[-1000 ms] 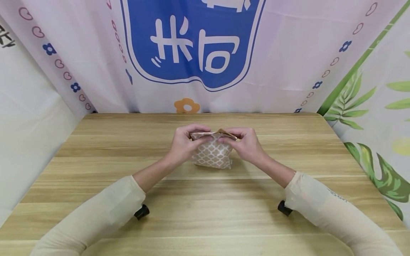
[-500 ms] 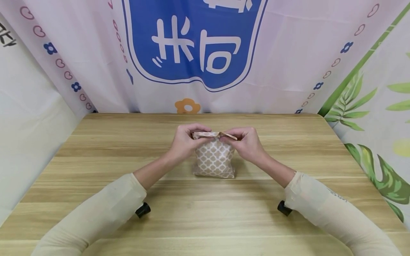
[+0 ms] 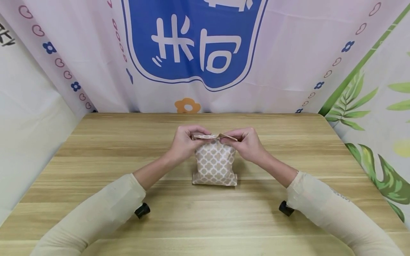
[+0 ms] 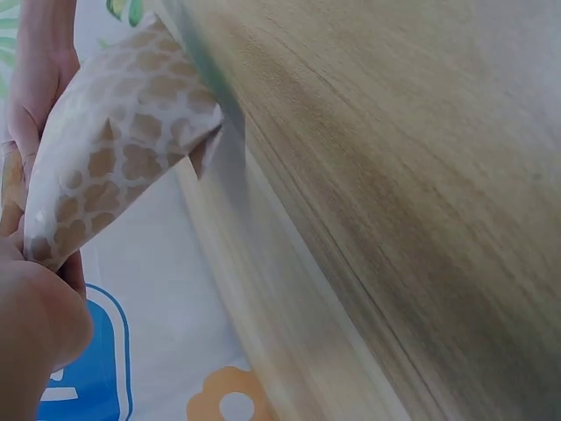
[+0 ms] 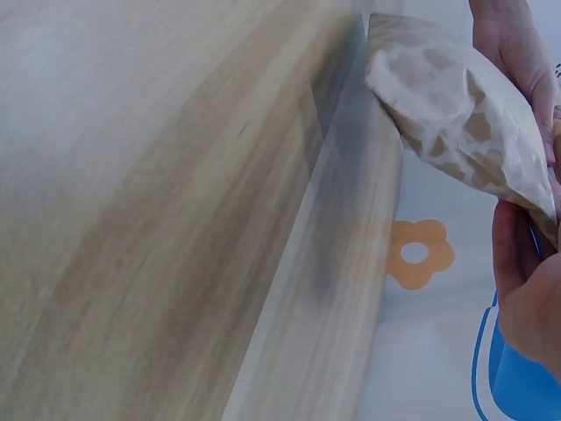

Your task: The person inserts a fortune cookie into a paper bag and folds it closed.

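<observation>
A small beige paper bag (image 3: 215,164) with a white lattice pattern is held by its top edge, its bottom hanging toward the person. My left hand (image 3: 185,142) pinches the top left corner between thumb and fingers. The top right part is pinched by my right hand (image 3: 248,144), where a brown edge of the bag stands out. In the left wrist view the bag (image 4: 114,145) bulges in the middle above the wood, and the right wrist view shows the same puffed bag (image 5: 460,105). Its contents are hidden.
The wooden table (image 3: 205,220) spreads under both arms. Behind its far edge hangs a white curtain (image 3: 282,78) with a blue emblem. A black piece (image 3: 142,210) juts from the left sleeve, and another black piece (image 3: 286,208) from the right sleeve.
The bag's lower end has swung down toward the person, so more of its patterned front shows. Both hands keep their pinch on the top edge, in nearly the same place.
</observation>
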`<state>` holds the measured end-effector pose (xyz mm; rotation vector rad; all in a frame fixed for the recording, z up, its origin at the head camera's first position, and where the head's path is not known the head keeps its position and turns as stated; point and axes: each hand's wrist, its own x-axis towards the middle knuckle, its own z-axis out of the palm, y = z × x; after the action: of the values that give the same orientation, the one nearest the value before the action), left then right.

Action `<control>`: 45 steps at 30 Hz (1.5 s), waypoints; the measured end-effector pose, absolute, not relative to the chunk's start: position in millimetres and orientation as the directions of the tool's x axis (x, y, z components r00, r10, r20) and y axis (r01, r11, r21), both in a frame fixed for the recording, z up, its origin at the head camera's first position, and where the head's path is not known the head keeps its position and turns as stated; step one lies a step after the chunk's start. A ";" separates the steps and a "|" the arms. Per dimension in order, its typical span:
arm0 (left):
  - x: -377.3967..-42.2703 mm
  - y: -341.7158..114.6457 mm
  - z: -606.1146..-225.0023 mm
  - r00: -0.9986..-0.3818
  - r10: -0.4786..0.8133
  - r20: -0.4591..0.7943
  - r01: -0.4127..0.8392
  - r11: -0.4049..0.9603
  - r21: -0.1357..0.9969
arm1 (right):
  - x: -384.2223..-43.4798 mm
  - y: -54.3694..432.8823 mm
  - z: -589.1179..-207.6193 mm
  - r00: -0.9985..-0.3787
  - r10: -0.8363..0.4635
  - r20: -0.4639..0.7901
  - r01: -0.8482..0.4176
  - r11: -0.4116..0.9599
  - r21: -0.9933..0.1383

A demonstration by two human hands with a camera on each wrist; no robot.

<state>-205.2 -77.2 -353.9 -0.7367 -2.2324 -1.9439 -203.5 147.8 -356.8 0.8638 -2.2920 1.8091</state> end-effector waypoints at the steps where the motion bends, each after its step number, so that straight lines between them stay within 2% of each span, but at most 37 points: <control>1: -204.9 -77.2 -353.7 -0.880 0.295 0.371 0.407 0.070 0.911 | -203.5 148.4 -356.6 -0.836 -0.374 0.402 -0.478 0.137 -0.867; 12: -202.9 -77.0 -355.0 -0.888 0.298 0.350 0.381 0.048 0.923 | -204.4 155.0 -357.9 -0.822 -0.429 0.375 -0.478 0.160 -0.864; 20: -204.5 -79.4 -358.2 -0.868 0.320 0.379 0.407 0.023 0.913 | -203.9 155.2 -358.9 -0.813 -0.435 0.387 -0.489 0.149 -0.859; 31: -206.1 -86.5 -359.4 -0.834 0.399 0.380 0.447 0.086 0.890 | -203.7 156.9 -359.4 -0.804 -0.427 0.414 -0.527 0.190 -0.828; 45: -203.9 -92.6 -359.3 -0.810 0.443 0.384 0.469 0.095 0.878 | -205.7 163.9 -362.6 -0.774 -0.485 0.407 -0.529 0.141 -0.837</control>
<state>-203.9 -92.6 -359.3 -0.9614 -2.3086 -1.8659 -205.7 163.9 -362.6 1.0420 -2.3432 1.7473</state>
